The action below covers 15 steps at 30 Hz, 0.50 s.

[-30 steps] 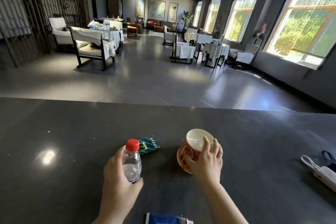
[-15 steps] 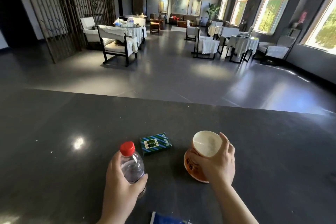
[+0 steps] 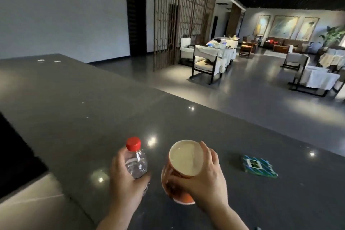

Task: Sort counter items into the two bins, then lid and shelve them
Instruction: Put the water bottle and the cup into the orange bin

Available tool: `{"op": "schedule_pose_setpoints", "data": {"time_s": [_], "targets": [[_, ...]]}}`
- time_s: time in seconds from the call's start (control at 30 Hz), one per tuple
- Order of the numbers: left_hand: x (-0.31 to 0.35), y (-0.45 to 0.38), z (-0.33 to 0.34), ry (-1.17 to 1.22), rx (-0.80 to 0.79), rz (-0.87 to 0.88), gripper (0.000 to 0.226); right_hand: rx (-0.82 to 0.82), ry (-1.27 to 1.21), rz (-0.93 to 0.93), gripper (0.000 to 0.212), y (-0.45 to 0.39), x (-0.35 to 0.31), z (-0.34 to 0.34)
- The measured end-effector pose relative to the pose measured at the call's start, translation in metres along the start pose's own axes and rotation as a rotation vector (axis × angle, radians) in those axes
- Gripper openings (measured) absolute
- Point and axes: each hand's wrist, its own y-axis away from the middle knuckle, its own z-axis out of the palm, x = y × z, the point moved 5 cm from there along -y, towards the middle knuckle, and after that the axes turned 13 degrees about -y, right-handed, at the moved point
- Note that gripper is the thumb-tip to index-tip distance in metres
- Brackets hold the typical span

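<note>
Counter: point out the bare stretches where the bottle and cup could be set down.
The dark counter is bare to the left and ahead of the left hand holding the bottle. It is also bare beyond the green packet towards the far edge. It is tighter between the right hand, which holds the orange cup, and the packet.

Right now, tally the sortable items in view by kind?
Bottle, red cap, in left hand: 1
Orange cup, in right hand: 1
Blue-green packet, flat on counter: 1
Total: 3
</note>
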Motion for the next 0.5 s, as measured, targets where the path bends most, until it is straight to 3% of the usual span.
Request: {"op": "schedule_pose_setpoints", "data": {"time_s": [0.17, 0.37, 0.5], "targets": [[-0.067, -0.032, -0.132, -0.133, 0.101, -0.094, 0.082, -0.234, -0.049, -0.156, 0.086, 0.013, -0.069, 0.137], [-0.135, -0.052, -0.285, -0.285, 0.314, -0.176, 0.084, -0.494, -0.210, -0.233, 0.084, 0.044, -0.153, 0.297], [-0.180, -0.057, -0.347, -0.317, 0.401, -0.294, 0.081, -0.644, -0.270, -0.252, 0.083, 0.057, -0.191, 0.369]]}}
